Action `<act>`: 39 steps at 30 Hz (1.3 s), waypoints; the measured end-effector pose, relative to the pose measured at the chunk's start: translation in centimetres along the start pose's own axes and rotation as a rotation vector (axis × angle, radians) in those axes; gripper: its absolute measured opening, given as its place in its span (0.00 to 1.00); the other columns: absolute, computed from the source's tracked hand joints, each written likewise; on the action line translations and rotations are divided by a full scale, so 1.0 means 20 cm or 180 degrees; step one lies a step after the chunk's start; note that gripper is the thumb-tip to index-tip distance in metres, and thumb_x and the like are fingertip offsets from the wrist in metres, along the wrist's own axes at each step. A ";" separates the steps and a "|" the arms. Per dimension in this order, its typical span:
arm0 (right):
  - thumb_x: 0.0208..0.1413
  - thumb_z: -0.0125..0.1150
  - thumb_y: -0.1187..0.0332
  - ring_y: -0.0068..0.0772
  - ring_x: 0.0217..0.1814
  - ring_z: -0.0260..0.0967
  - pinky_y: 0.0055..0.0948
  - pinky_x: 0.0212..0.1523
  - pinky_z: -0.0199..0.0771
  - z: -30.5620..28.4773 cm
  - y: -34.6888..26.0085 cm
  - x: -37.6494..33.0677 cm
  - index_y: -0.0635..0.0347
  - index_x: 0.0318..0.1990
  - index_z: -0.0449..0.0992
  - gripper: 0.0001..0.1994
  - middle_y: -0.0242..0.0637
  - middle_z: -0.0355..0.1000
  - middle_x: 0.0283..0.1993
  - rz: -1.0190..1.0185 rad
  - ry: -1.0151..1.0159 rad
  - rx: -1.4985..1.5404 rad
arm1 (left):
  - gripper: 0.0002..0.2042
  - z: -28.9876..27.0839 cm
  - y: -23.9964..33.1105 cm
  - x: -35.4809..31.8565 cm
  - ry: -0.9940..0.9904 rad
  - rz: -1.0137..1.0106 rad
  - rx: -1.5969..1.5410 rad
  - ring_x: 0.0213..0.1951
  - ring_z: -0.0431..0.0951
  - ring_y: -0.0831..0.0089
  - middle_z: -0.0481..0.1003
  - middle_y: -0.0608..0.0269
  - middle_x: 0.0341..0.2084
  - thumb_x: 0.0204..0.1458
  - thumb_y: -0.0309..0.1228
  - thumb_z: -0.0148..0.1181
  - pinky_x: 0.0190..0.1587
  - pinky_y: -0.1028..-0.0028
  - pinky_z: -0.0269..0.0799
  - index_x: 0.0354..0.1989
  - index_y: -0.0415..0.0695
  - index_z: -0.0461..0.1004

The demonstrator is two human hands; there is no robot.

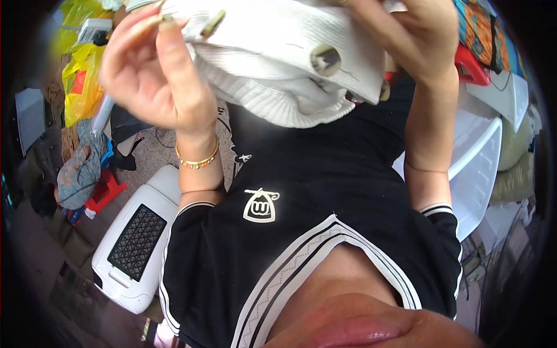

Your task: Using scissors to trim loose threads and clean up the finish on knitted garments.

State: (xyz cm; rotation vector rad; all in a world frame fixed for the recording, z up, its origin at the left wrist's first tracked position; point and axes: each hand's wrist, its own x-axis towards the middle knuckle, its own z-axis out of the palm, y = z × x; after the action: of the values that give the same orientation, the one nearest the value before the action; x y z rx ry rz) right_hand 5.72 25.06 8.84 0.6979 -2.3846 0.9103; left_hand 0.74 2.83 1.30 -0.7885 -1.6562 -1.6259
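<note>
A white knit garment with ribbed trim, which looks like a cardigan (255, 49), is held up at the top of the view. Large greenish, shiny buttons (325, 60) sit along its edge, and loose dark threads stick out near one of them. My left hand (159, 81) pinches the cardigan's left edge between thumb and fingertips; a small greenish bit, perhaps a button, shows there. My right hand (415, 37) is bent over the cardigan's right side with its fingers closed on the cloth. The top edge of the picture cuts off part of that hand.
At the left stand a white plastic case with a black grille (138, 240), a red stool (106, 191) and yellow plastic bags (81, 87). A white plastic bin (478, 168) is close to my right arm. Stuffed sacks (516, 174) lie beyond it.
</note>
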 end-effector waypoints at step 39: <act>0.49 0.70 0.75 0.31 0.31 0.64 0.24 0.31 0.63 0.06 -0.11 -0.45 0.67 0.50 0.78 0.19 0.37 0.69 0.32 0.1060 0.0293 0.0787 | 0.18 0.04 0.24 -0.05 -0.2192 0.0016 0.1421 0.37 0.73 0.73 0.72 0.64 0.35 0.41 0.28 0.76 0.40 0.77 0.69 0.44 0.48 0.83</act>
State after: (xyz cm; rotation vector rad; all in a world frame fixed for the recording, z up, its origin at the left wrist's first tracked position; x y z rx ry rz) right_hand 13.41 25.30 3.60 0.3377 -2.3685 1.3620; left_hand 5.11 3.95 3.29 -1.1817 -2.3680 -0.9466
